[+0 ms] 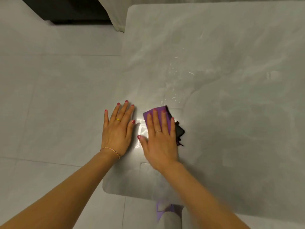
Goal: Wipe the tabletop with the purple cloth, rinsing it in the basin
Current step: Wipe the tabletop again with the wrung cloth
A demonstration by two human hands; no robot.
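- Near the left edge of the desk (pixel 214 47), my right hand (pixel 158 138) lies flat with straight fingers, pressing the purple cloth (pixel 163 113) down onto the glossy surface; nothing is gripped, only pushed.
- My left hand (pixel 118 129) rests spread and released on the desk just beside the cloth, bracing at the very edge, holding nothing.
- Cloth condition: folded, partly hidden under my fingers; a dark, ragged part sticks out on its right side.
- Risk one: with a flat palm and no grasp, the cloth may slip out or bunch on a fast stroke, so my bare fingers would smear the surface instead.
- Risk two: wet streaks (pixel 171 83) show farther along the desk. A cloth left unrinsed would likely spread that moisture rather than lift it.
- Risk three: the bracing hand sits at the rim above the tiled floor (pixel 49 96); on a wet, shiny top it could slide off.
- Risk four: the loose dark end may drag and leave trails.
- Basin: not in view; I cannot tell where it stands, so dripping during the carry is possible.
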